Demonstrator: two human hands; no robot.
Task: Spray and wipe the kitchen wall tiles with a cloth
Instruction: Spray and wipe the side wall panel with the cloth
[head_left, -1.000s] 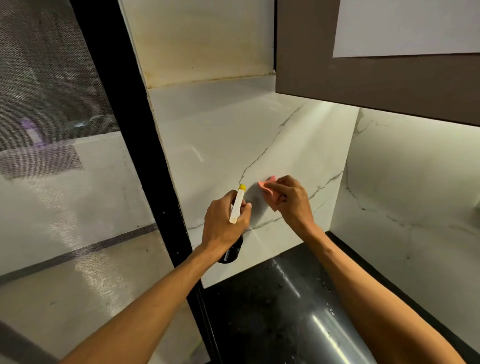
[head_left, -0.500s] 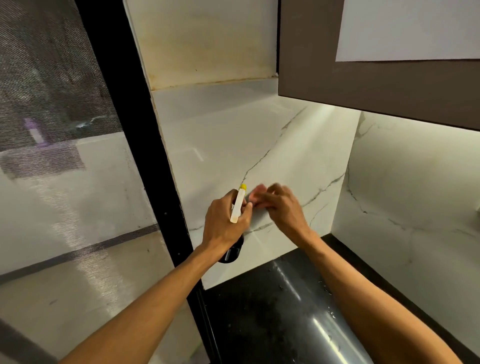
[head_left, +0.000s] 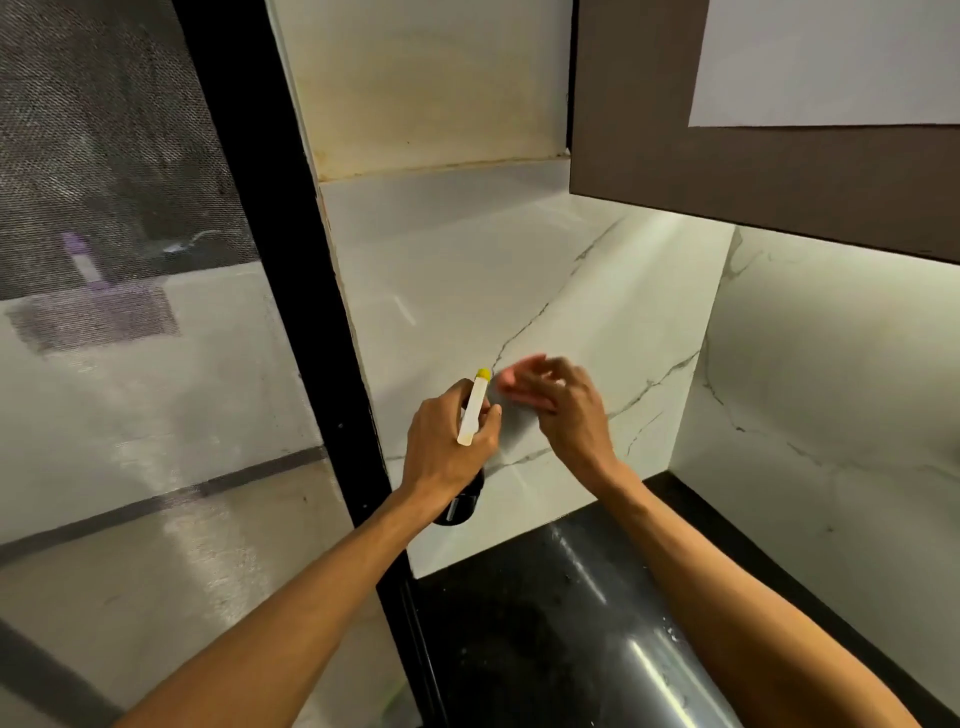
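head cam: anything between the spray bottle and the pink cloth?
Nothing. Head view shows only a narrow strip of bare, shaded wall tile between the spray bottle and the pink cloth.

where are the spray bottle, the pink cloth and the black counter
spray bottle (head_left: 472, 410): head view, on its white sprayer top
pink cloth (head_left: 511, 383): head view, on its blurred pink left edge
black counter (head_left: 519, 649): head view, on its bare dark surface

Quick count: there were two grips (left grip, right grip), one spray bottle, one pink cloth, one black desk, one overhead cabinet, two tiled walls (left wall, right wall) and one mesh screen.
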